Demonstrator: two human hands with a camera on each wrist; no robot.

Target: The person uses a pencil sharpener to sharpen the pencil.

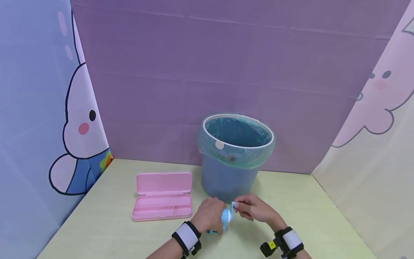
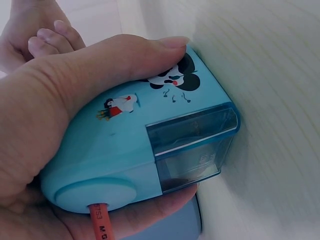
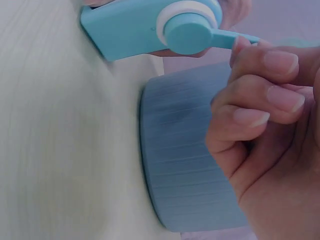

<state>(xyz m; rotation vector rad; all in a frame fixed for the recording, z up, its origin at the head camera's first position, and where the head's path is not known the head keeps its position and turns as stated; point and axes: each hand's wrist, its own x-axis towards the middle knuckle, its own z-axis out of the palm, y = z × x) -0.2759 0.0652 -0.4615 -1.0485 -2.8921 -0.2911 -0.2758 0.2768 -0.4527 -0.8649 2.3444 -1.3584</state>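
A light blue crank pencil sharpener (image 2: 125,145) with cartoon prints and a clear shavings drawer (image 2: 195,145) is gripped in my left hand (image 1: 210,215), thumb across its printed side. From its front hole sticks a red pencil (image 2: 101,222); only a short piece of it shows in the left wrist view. My right hand (image 1: 255,208) pinches the end of the sharpener's crank handle (image 3: 227,39), which points upward from the hub in the head view. The sharpener is low over the table, its base at or near the surface.
Behind the hands stands a blue waste bin (image 1: 226,180) lined with a green bag. An opened pink pencil case (image 1: 164,212) lies left of the hands on the pale table (image 1: 113,201). Purple cloth (image 1: 226,64) backs the table, with printed sheets at both sides.
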